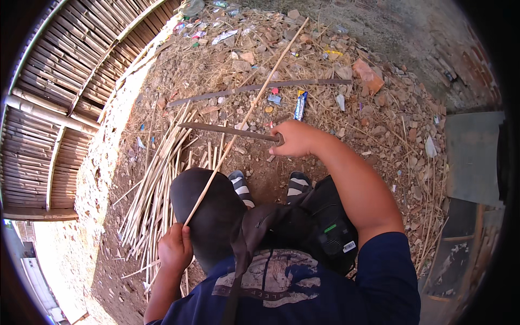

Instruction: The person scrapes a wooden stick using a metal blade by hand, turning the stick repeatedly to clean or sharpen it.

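Observation:
My left hand (176, 246) is closed around the lower end of a long, thin bamboo strip (260, 95), which slants up and away across my dark-clothed left knee (208, 187). In my right hand (295, 138) is the handle of a long-bladed knife (222, 129), its blade pointing left. The blade crosses the strip just past my knee; whether its edge touches the strip I cannot tell. Beside my left leg, a loose pile of pale bamboo strips (154, 189) lies on the ground.
A long dark flat strip (216, 93) lies across the littered dirt ahead. Beyond it are rubble, a brick piece (368, 76) and a blue wrapper (300, 105). A bamboo-slat wall (59, 59) stands left, a weathered wall (401, 32) far right, and a grey panel (474, 157) at right.

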### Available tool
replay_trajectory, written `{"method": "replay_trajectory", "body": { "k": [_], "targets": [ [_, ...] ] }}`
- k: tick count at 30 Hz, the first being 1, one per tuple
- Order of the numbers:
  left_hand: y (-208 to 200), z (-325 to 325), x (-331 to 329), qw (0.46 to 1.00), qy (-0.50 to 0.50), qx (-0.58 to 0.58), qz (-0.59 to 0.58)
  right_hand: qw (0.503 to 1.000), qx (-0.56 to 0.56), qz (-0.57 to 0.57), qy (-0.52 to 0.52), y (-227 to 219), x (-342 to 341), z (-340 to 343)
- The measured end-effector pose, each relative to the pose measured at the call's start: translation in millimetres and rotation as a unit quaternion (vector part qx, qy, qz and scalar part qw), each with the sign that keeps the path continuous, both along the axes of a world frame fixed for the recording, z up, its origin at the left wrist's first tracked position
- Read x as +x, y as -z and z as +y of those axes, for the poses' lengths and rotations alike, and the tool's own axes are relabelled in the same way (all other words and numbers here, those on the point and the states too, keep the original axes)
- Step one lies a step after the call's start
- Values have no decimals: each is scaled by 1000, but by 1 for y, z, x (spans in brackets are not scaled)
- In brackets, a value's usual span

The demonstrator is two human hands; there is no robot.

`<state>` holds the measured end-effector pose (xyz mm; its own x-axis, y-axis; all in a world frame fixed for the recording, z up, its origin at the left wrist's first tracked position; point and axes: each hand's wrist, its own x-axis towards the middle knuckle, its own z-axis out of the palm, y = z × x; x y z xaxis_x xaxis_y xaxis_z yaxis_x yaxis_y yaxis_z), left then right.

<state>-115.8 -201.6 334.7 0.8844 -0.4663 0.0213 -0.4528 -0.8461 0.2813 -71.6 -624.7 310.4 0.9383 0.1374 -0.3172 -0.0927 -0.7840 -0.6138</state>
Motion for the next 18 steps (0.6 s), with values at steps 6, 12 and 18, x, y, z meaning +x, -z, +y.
{"method": "replay_trajectory", "body": {
  "k": [6, 12, 18],
  "targets": [
    [7, 9, 6, 1000, 8, -9, -2, 997, 11, 28, -74, 10, 4, 2],
    [5, 4, 7, 1000, 14, 0, -5, 1000, 25, 10, 6, 17, 2, -10],
    [4, 7, 10, 999, 27, 14, -20, 996, -8, 78, -39, 5, 7, -4]
  ]
}}
